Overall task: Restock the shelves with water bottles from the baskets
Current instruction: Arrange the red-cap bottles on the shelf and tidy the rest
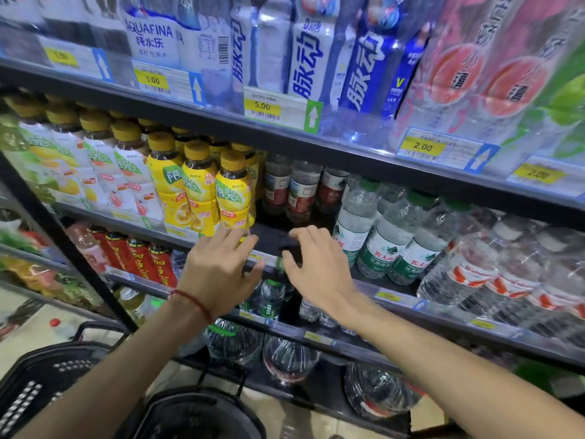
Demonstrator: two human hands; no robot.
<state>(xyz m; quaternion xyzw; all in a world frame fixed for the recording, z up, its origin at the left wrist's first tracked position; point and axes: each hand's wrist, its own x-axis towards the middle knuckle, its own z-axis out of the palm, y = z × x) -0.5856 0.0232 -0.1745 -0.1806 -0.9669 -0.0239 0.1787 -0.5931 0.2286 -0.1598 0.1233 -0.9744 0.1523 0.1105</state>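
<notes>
Both my hands hover in front of the middle shelf's edge, at a dark gap between the yellow tea bottles and the green-label water bottles. My left hand, with a red string on its wrist, has loosely spread fingers and holds nothing. My right hand also has relaxed, slightly bent fingers and is empty. Three red-label water bottles stand deep at the back of the gap. Two dark baskets sit on the floor below my arms.
More water bottles with red-white labels fill the shelf to the right. Large clear jugs stand on the bottom shelf. Red tea bottles stand lower left. The top shelf holds Aquafina and blue drink bottles.
</notes>
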